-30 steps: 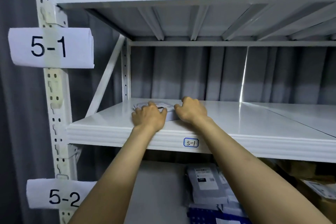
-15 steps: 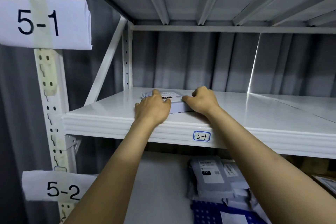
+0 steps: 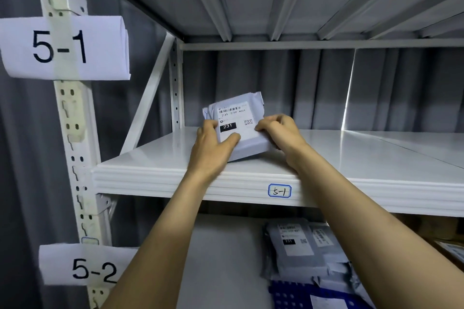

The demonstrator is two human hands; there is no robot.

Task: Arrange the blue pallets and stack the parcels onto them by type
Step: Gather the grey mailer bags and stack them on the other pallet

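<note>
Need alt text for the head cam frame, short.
Left hand and right hand grip a grey parcel labelled 231, tilted up at the front of the white shelf marked 5-1. More grey parcels and a blue pallet lie below.

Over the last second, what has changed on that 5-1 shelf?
The grey parcel, flat on the white shelf before, is now tilted up with its label showing, gripped by the left hand and right hand. The lower parcels stayed put.
</note>
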